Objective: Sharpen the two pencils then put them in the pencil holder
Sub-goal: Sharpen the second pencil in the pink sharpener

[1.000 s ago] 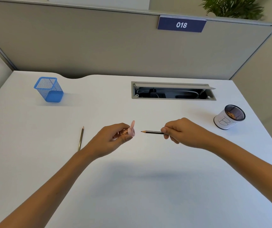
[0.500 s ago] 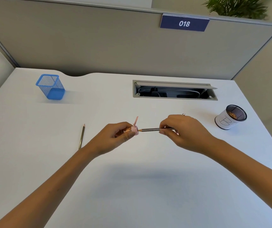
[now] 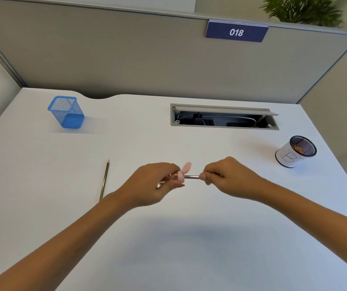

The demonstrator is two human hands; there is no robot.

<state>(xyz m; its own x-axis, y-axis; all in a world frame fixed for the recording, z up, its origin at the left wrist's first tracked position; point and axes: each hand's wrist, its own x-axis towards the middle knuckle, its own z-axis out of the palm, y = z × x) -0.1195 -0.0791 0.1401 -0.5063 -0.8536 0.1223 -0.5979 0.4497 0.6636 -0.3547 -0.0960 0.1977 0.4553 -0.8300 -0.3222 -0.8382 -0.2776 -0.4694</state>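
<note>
My left hand (image 3: pixel 149 183) is closed around the pink sharpener (image 3: pixel 182 174), held just above the table (image 3: pixel 168 248). My right hand (image 3: pixel 229 177) pinches a pencil (image 3: pixel 191 176) between fingertips, its tip pushed into the sharpener; only a short stretch of the shaft shows between the two hands. The second pencil (image 3: pixel 104 179) lies flat on the table to the left, near my left forearm, point away from me. The blue mesh holder (image 3: pixel 66 112) stands upright at the far left, well apart from both hands. A round cup (image 3: pixel 296 152) sits at the far right.
</note>
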